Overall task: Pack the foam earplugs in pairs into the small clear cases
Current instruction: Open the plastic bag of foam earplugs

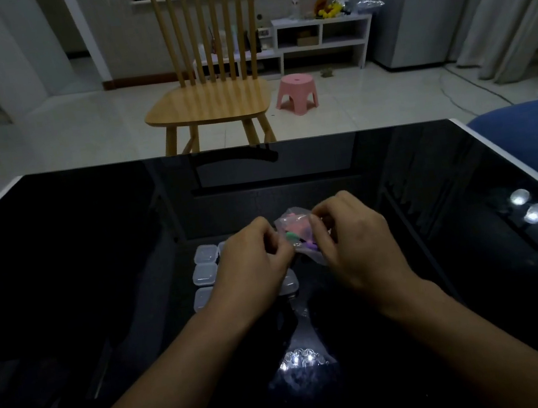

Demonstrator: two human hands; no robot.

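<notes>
Head view, near to far: left hand (255, 261) and right hand (352, 244) each pinching one side of clear bag (299, 234), held above black table (96, 262), presumably for opening. Coloured earplugs (294, 233) inside bag. Closed clear cases (206, 273) grouped beneath hands, within reach. Wooden chair (212, 104) beyond.
</notes>
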